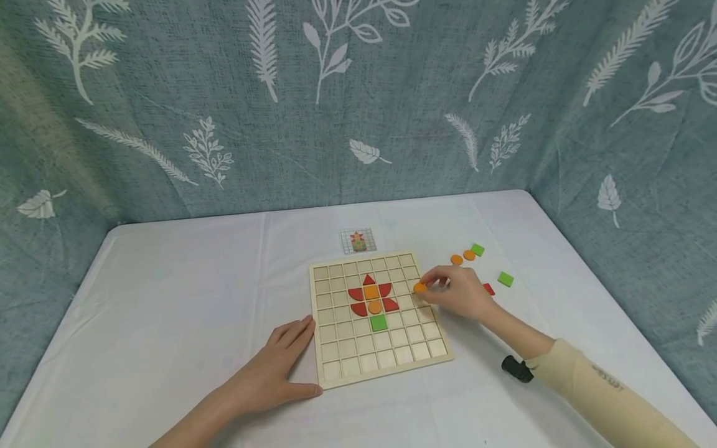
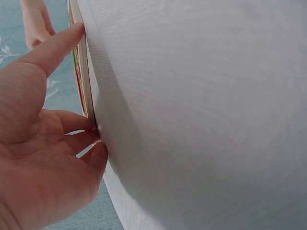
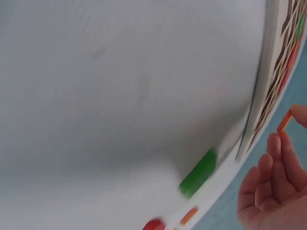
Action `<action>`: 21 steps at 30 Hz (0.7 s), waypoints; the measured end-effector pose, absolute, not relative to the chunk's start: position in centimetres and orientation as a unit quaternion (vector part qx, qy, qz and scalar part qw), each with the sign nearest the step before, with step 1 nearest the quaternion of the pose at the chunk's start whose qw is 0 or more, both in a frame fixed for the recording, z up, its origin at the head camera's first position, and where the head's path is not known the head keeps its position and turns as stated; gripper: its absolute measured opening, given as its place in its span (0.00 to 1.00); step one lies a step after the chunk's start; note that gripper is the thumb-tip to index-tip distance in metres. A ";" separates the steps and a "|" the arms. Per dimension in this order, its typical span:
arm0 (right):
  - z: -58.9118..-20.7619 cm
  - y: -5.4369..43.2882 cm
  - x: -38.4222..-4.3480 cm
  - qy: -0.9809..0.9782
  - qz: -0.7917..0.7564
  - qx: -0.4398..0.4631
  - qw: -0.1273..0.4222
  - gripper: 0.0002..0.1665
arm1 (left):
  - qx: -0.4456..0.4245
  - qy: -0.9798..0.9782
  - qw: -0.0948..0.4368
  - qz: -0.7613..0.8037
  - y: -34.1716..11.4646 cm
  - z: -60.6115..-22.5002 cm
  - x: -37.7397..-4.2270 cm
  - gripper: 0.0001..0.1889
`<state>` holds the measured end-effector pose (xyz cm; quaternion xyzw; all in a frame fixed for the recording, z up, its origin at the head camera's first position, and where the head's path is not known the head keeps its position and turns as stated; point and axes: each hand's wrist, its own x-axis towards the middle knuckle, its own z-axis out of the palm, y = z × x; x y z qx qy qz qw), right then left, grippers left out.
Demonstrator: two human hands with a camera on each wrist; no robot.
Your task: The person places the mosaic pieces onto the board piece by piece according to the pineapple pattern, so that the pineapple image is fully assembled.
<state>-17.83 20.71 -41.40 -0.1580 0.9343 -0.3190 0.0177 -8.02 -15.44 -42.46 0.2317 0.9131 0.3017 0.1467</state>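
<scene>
A square wooden grid board lies on the table. Red pieces, an orange square, an orange disc and a green square sit in its cells. My left hand touches the board's left edge with fingers and thumb spread. In the left wrist view the left hand meets the board's side. Over the board's right edge, my right hand pinches an orange disc between thumb and fingers. The right wrist view shows that disc edge-on in the fingertips.
Right of the board lie loose orange discs, green squares and a red piece partly behind the right hand. A small pattern card lies beyond the board. A black object shows by the right sleeve. Patterned cloth hangs behind.
</scene>
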 end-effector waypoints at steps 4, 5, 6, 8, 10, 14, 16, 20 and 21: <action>-41.5 19.6 -17.1 0.931 -0.315 -0.176 0.048 0.10 | 0.232 0.913 0.147 0.302 -15.4 -42.5 -8.1 0.56; -41.5 19.4 -16.9 0.930 -0.316 -0.179 0.054 0.10 | 0.231 0.913 0.147 0.301 -15.4 -42.5 -8.1 0.56; -41.6 19.2 -16.8 0.929 -0.317 -0.183 0.060 0.10 | 0.231 0.913 0.147 0.301 -15.5 -42.5 -8.1 0.56; -41.6 18.8 -16.5 0.925 -0.326 -0.185 0.070 0.10 | 0.230 0.914 0.147 0.300 -15.5 -42.5 -8.1 0.56; -41.5 18.4 -16.3 0.922 -0.331 -0.186 0.077 0.11 | 0.229 0.914 0.148 0.301 -15.4 -42.5 -8.1 0.56; -41.6 17.7 -15.9 0.919 -0.329 -0.202 0.081 0.11 | 0.227 0.914 0.150 0.302 -15.4 -42.5 -8.1 0.56; -41.8 17.5 -15.8 0.918 -0.321 -0.219 0.078 0.10 | 0.227 0.914 0.149 0.302 -15.4 -42.5 -8.1 0.56; -41.9 17.0 -15.6 0.915 -0.312 -0.246 0.076 0.11 | 0.230 0.914 0.145 0.302 -15.4 -42.6 -8.0 0.56; -42.0 16.9 -15.5 0.914 -0.312 -0.249 0.076 0.11 | 0.230 0.914 0.144 0.302 -15.4 -42.6 -8.0 0.56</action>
